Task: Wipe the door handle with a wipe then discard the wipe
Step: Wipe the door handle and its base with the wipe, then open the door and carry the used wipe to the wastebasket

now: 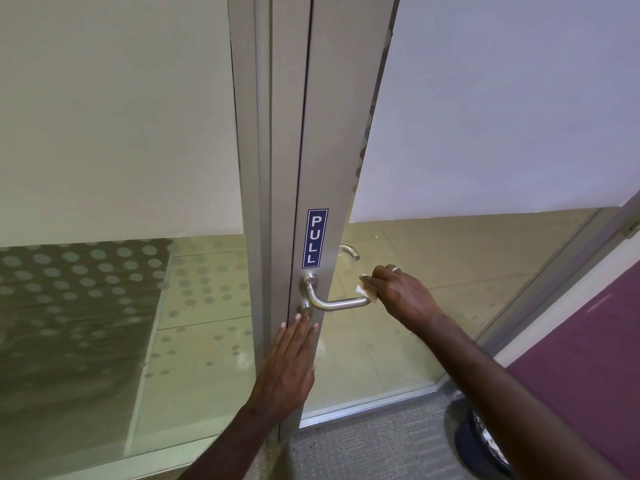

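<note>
The right hand has its fingers curled around a white wipe, pressing it on the free end of the silver door handle. The left hand lies flat, fingers straight, on the grey door frame at 6 o'clock from the handle. A blue PULL sign sits at 12 o'clock. A dark bin stands on the carpet at 5 o'clock.

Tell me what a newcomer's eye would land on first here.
First, the blue PULL sign on the grey door frame, just above the metal handle. Next, the right hand pressing a white wipe against the handle's free end, while the left hand lies flat on the frame just below the handle.
</note>
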Available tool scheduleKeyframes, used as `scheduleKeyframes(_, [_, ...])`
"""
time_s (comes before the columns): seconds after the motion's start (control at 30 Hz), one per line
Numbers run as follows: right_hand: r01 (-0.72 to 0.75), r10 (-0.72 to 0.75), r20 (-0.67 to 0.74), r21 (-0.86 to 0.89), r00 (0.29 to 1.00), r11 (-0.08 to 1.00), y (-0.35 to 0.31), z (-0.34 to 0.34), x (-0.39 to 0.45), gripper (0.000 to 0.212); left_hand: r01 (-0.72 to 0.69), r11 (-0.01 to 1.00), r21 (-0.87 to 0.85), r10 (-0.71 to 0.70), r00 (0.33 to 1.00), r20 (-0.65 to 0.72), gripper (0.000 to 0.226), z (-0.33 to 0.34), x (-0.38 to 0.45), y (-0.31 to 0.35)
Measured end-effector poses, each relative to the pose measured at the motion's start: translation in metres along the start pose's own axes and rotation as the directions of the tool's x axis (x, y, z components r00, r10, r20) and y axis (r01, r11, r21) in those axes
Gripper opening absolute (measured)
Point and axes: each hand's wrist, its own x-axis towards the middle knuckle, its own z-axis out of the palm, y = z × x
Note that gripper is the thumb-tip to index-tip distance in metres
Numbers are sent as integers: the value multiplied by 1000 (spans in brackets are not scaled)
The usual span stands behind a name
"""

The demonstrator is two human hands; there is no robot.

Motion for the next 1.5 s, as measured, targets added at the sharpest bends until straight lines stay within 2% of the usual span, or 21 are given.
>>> scheduleKeyframes(0.1, [-181,179,27,163,983,970,-1,11,2,41,3,1000,-6,-3,1000,4,74,1,-2,4])
scheduleKeyframes(0.17, [-307,325,24,398,946,864,-4,21,-1,33,14,1000,-9,-14,1000,12,73,2,-3,5])
scheduleKeyframes(0.2, [-357,411,17,531,911,769,-9,27,-5,25,18,1000,-10,-18,1000,14,73,1,-3,5])
scheduleKeyframes(0.23, [-399,506,38,668,862,629,-15,32,-9,22,19,1000,-17,-19,1000,13,72,1,-3,6])
scheduleKeyframes(0.27, [-432,597,106,790,795,434,-24,36,-13,24,19,999,-29,-18,1000,12,71,1,-3,7])
scheduleKeyframes(0.33, [-439,689,303,898,659,25,-47,43,-16,32,26,998,-56,-26,1000,11,71,1,-4,7])
scheduleKeyframes(0.4, [-394,649,446,888,617,-236,-72,47,-15,31,62,993,-101,-61,998,9,73,2,-7,4])
scheduleKeyframes(0.47, [-325,567,523,849,636,-417,-96,48,-12,30,99,985,-139,-98,995,14,75,4,-12,-1])
scheduleKeyframes(0.53, [-270,512,569,795,644,-543,-115,49,-11,27,105,985,-138,-104,994,20,75,8,-17,-6])
scheduleKeyframes(0.6, [-254,469,600,751,648,-609,-129,50,-11,24,102,987,-125,-99,995,32,75,11,-21,-10])
scheduleKeyframes(0.8, [-287,414,630,717,657,-635,-144,41,-6,21,123,984,-131,-114,991,71,69,21,-26,-10])
scheduleKeyframes(0.9, [-322,341,610,721,716,-613,-153,35,-6,25,106,975,-194,-93,993,74,71,26,-26,-5])
scheduleKeyframes(1.03, [-285,268,528,743,806,-606,-153,23,-13,29,95,956,-278,-79,995,66,64,35,-25,0])
scheduleKeyframes(1.13, [-258,310,456,819,834,-513,-136,12,-32,28,47,958,-284,-22,996,92,68,49,-23,9])
scheduleKeyframes(1.23, [-245,463,388,908,797,-339,-104,5,-61,25,-4,961,-275,45,989,141,77,60,-5,30])
scheduleKeyframes(1.3, [-224,552,348,933,757,-280,-80,2,-80,24,-60,947,-314,104,987,126,77,64,14,48])
scheduleKeyframes(1.43, [-227,717,303,952,627,-203,-22,-2,-126,25,-177,896,-407,226,971,73,67,71,63,97])
scheduleKeyframes(1.5, [-239,797,242,963,553,-126,12,-4,-153,24,-224,878,-423,277,958,67,63,76,92,127])
